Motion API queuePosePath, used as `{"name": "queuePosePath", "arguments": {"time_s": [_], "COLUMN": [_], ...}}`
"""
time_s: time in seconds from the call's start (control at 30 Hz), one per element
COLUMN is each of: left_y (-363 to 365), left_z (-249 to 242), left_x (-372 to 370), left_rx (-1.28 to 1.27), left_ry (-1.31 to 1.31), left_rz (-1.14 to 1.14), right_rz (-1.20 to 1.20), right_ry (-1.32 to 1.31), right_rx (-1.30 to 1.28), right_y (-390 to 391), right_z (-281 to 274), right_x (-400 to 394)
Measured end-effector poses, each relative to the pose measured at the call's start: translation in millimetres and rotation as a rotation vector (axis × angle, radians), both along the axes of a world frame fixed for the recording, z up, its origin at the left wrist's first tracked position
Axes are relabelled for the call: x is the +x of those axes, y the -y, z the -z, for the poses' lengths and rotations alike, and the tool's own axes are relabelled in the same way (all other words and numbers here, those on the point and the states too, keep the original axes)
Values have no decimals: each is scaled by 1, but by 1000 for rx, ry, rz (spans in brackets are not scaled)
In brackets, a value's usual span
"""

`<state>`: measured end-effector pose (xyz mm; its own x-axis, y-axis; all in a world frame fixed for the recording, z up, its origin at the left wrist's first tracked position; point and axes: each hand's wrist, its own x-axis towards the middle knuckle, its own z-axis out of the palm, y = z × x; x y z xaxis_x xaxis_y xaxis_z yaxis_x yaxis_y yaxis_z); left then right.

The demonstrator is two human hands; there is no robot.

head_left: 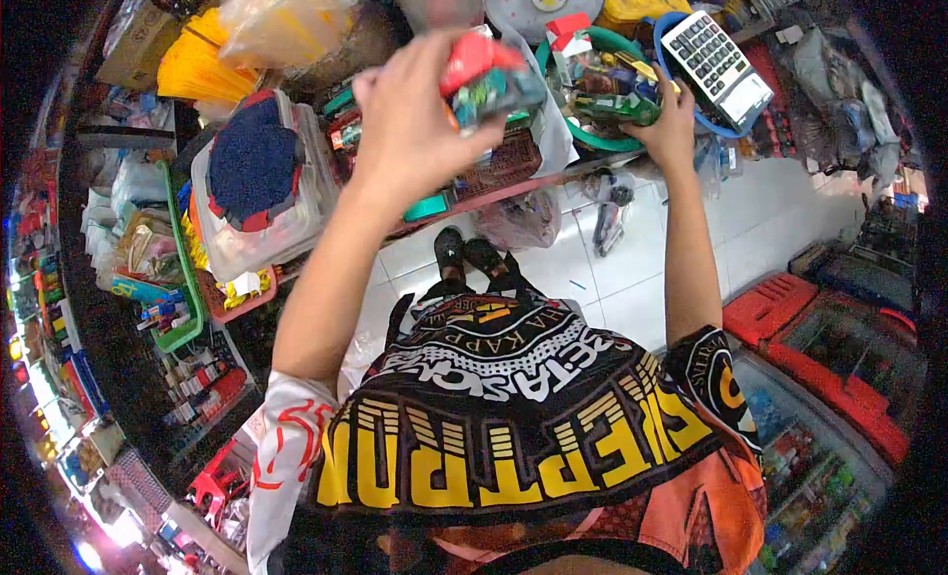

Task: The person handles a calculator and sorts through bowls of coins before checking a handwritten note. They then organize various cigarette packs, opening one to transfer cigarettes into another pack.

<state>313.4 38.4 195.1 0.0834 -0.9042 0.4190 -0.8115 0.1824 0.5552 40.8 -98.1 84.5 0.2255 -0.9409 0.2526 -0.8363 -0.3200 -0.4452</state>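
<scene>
My left hand (410,125) is raised over the counter, its fingers closed round a bundle of red and green packets (489,81). Motion smears the bundle, and its print cannot be read. Over at the right, my right hand (669,125) is at the near side of a round green basket (595,143). Thumb and fingers there grip a shiny green packet (620,107) among other small packs in the basket. Below my left hand, partly hidden by it, is a dark red plastic basket (474,183).
A calculator (713,66) rests on a blue basket (660,41) at the right. Stacked clear containers (259,241) with a dark blue cloth (255,158) stand left. A plastic bag (518,219) is below the counter edge; a red-framed chest (849,368) is at lower right.
</scene>
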Motion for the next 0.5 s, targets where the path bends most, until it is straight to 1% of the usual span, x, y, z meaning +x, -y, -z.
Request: {"name": "queuePosePath", "arguments": {"time_s": [0.03, 0.07, 0.1, 0.13, 0.2, 0.23, 0.3, 0.33, 0.37, 0.43, 0.5], "left_y": [10, 21, 31, 39, 54, 65, 82, 93, 106, 122, 139], "left_z": [-5, -11, -16, -21, -29, -23, -17, 0, 14, 18, 28], "left_x": [-2, -5, -10, -17, -32, -38, -49, -54, -56, -66, -76], "left_rx": [-37, -91, -145, -150, -1, -21, 91, -105, -111, -61, -118], "left_ry": [-1, 4, 7, 5, 37, 91, 116, 84, 85, 27, 4], "left_rz": [0, 32, 62, 68, 98, 106, 99, 73, 77, 110, 111], "right_rz": [-2, 25, 31, 63, 98, 101, 52, 26, 23, 51, 36], "right_ry": [7, -76, -77, -16, 101, 158, 210, 187, 229, 270, 266], "right_rx": [-154, -111, -115, -139, -141, -117, -26, -14, -41, -3, -50], "right_y": [-2, 0, 1, 1, 0, -6, -24, -34, -42, -51, -58], "right_z": [-1, 2, 5, 9, 12, 10, 7, 8, 10, 18, 25], "right_x": [3, 3, -1, -5, -12, -17, -25, -27, -25, -23, -17]}}
